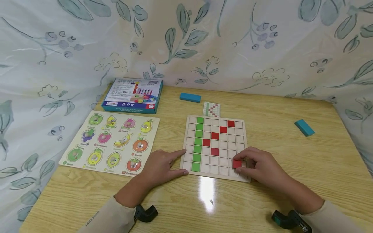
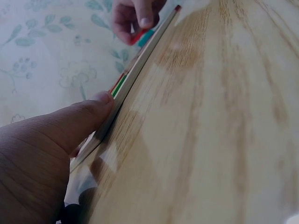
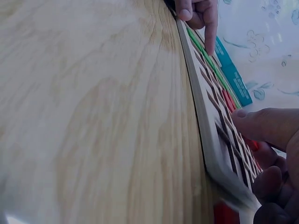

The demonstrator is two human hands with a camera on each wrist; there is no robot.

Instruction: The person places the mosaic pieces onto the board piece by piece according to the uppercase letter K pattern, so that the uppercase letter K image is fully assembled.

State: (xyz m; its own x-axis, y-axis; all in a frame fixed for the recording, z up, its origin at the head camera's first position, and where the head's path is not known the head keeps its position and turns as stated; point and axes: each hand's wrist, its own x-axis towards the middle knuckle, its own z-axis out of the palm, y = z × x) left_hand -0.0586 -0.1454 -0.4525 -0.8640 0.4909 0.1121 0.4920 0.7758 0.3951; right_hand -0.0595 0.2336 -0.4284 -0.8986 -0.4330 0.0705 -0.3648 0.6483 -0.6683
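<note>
A square wooden grid board (image 1: pixel 186 132) lies on the table, with a column of green squares (image 1: pixel 199 141) near its left side. Several red squares (image 1: pixel 215 136) sit in cells, most in a diagonal rising to the upper right. My left hand (image 1: pixel 157 168) touches the board's left edge with a straight index finger and the thumb, near the lower corner. At the lower right cells, my right hand (image 1: pixel 263 166) pinches a red square tile (image 1: pixel 237 164) between thumb and fingers. In the right wrist view, the thumb and fingers partly cover the tile.
A small pattern card (image 1: pixel 211 109) lies behind the board. Two blue blocks (image 1: pixel 190 97) rest on the table, one at the back, the other far right. At left are a fruit puzzle board (image 1: pixel 99 128) and a beaded-toy box (image 1: pixel 132 95). A floral cloth (image 1: pixel 186 38) hangs behind.
</note>
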